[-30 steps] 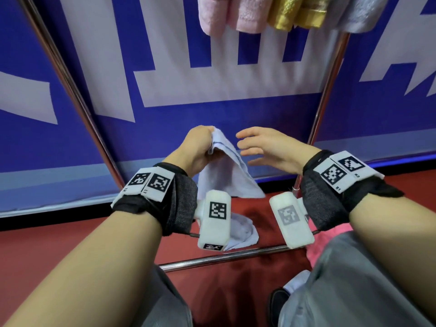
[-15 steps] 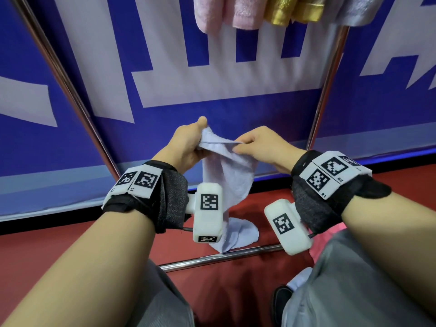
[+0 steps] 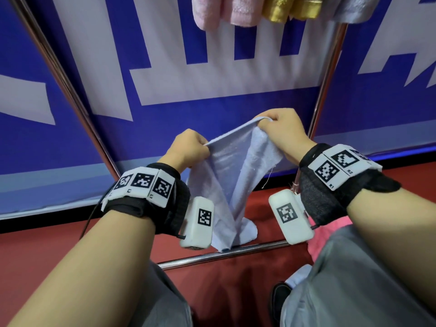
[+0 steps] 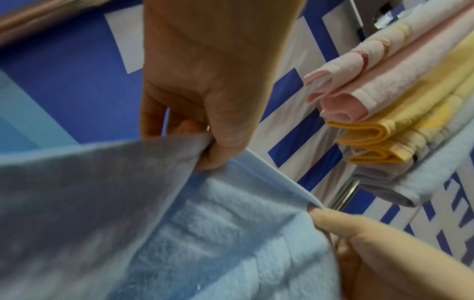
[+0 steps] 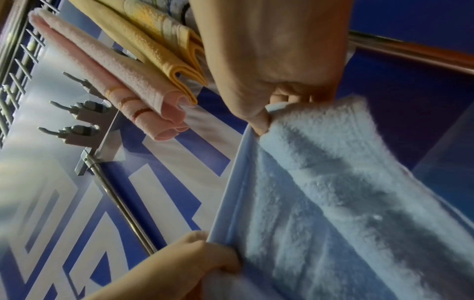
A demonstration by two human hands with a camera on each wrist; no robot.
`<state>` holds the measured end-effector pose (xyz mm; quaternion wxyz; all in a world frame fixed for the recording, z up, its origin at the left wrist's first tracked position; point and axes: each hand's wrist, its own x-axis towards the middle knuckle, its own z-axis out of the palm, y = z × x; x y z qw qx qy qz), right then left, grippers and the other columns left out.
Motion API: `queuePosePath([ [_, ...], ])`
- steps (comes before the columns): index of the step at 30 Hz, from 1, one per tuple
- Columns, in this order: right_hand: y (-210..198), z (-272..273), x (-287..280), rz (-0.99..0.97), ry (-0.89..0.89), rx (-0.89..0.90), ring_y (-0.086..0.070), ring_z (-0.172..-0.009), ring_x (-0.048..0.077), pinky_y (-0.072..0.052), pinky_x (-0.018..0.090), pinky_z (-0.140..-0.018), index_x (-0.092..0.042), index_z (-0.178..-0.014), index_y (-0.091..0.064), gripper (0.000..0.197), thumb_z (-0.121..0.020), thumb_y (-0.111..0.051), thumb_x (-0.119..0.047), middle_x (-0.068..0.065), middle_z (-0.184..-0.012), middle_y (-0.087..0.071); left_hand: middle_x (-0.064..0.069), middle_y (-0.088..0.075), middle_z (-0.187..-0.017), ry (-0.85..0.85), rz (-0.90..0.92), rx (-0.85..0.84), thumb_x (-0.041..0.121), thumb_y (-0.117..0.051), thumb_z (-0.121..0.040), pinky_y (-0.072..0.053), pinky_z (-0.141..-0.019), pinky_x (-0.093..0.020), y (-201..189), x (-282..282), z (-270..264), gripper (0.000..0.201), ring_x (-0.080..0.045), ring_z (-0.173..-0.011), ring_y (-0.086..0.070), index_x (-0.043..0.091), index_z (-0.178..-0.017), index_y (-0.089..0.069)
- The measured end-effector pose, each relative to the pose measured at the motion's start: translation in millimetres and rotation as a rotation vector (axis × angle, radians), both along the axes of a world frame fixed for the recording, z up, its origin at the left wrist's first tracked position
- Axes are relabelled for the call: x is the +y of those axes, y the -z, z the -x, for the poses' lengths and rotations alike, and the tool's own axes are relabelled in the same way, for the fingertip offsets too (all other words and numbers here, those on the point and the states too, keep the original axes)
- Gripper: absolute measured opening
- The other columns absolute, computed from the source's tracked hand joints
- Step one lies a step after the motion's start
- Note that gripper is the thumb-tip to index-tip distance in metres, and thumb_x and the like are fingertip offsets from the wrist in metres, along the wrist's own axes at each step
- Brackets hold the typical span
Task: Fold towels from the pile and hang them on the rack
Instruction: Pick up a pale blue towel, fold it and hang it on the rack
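Fold step: left hand (image 3: 188, 147) and right hand (image 3: 283, 131) fingers pinch blue towel (image 3: 236, 166) top edge, spread taut. Next: bring corners together, halve it.

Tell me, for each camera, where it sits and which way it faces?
Head: on the head, looking forward and down; both forearms, left hand and right hand pinching the light blue towel.
Left wrist: on the left wrist, looking up along the hand at the towel edge and the hung towels.
Right wrist: on the right wrist, looking up likewise.
Shared: both wrist views show both hands, the blue towel, and the pink and yellow hung towels.
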<state>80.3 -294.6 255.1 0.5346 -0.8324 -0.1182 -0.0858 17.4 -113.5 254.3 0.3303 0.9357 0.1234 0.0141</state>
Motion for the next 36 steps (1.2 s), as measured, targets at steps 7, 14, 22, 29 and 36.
queuePosePath([
  [7, -6.9, -13.0, -27.5, -0.079, 0.212, -0.082, -0.06, -0.088, 0.015, -0.049, 0.026, -0.082, -0.007, -0.095, -0.073, 0.03, -0.084, -0.045, -0.003, 0.003, -0.089, -0.068, -0.004, -0.052, -0.072, -0.249, -0.131, -0.094, 0.003, -0.046, -0.076, -0.035, -0.066, -0.031, 3.7, 32.0, 1.1, 0.02, -0.031, -0.074, -0.046, 0.015, -0.068, -0.061],
  [14, 0.2, -27.4, -58.9, 0.049, 0.368, -0.076, -0.06, -0.09, 0.029, -0.047, 0.034, -0.08, 0.002, -0.094, -0.07, 0.026, -0.084, -0.052, -0.014, 0.017, -0.09, -0.067, -0.007, -0.045, -0.068, -0.26, 0.234, -0.416, 0.014, -0.053, -0.074, -0.034, -0.059, -0.027, 7.2, 65.8, -2.2, 0.012, -0.017, -0.069, -0.035, 0.014, -0.071, -0.065],
  [22, -7.8, -15.6, -62.6, 0.325, 0.184, -0.172, -0.058, -0.098, 0.022, -0.033, 0.012, -0.074, -0.002, -0.101, -0.071, 0.024, -0.087, -0.051, -0.006, 0.014, -0.102, -0.069, -0.003, -0.049, -0.068, -0.406, 0.719, -0.53, 0.008, -0.044, -0.095, -0.044, -0.055, -0.025, -0.1, 72.1, -6.2, 0.032, -0.014, -0.06, -0.046, 0.018, -0.067, -0.055],
  [29, -3.1, -15.5, -69.9, 0.668, 0.011, 0.044, -0.06, -0.094, 0.028, -0.039, 0.027, -0.074, -0.002, -0.102, -0.071, 0.032, -0.083, -0.047, 0.008, 0.017, -0.097, -0.068, 0.002, -0.04, -0.065, -0.523, 0.763, -0.542, 0.009, -0.04, -0.092, -0.033, -0.056, -0.024, 2.7, 80.8, -10.4, 0.034, -0.013, -0.061, -0.038, 0.023, -0.062, -0.044],
  [36, -0.4, -23.8, -79.6, 0.537, 0.168, 0.04, -0.045, -0.079, 0.027, -0.035, 0.031, -0.068, 0.004, -0.081, -0.058, 0.021, -0.09, -0.04, -0.005, 0.019, -0.079, -0.052, 0.004, -0.038, -0.068, -0.501, 0.761, -0.545, 0.02, -0.042, -0.091, -0.027, -0.054, -0.026, 3.6, 79.5, -15.3, 0.028, -0.012, -0.062, -0.034, 0.024, -0.064, -0.041],
])
